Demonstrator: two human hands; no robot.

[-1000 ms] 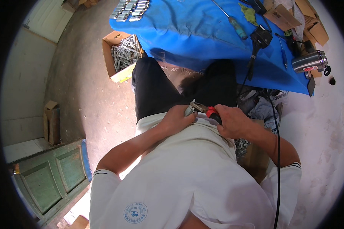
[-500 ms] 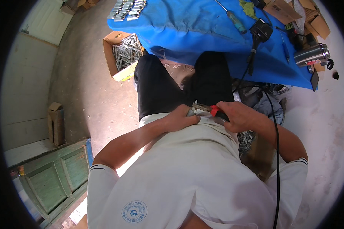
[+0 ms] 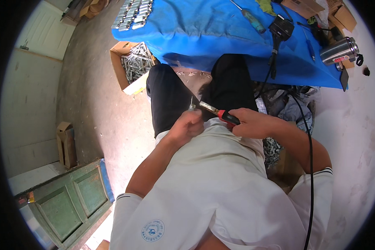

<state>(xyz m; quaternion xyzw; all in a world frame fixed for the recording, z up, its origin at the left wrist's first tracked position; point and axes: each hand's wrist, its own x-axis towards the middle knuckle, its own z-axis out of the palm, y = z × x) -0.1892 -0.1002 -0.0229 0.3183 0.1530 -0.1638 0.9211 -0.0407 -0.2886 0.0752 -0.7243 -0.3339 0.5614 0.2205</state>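
My left hand (image 3: 186, 126) is closed in a fist above my lap. From its top juts a small silvery metal part (image 3: 191, 107) with a thin pin standing up; the rest of the part is hidden by my fingers. To the right, my right hand (image 3: 253, 123) grips pliers (image 3: 226, 117) by their red and black handles. The metal jaws point left and up toward the pin, apart from it. Whether the jaws are parted is too small to tell.
Ahead, a table with a blue cover (image 3: 187, 25) bears rows of silvery metal parts (image 3: 133, 13), a screwdriver (image 3: 253, 21), a black device (image 3: 281, 28) and a steel flask (image 3: 339, 51). A cardboard box of metal pieces (image 3: 136, 62) stands below. A black cable (image 3: 310, 166) crosses my right arm.
The pliers have come away from the metal part and now point further up. My left hand has moved left and turned, so the pin stands upright. The view has shifted slightly.
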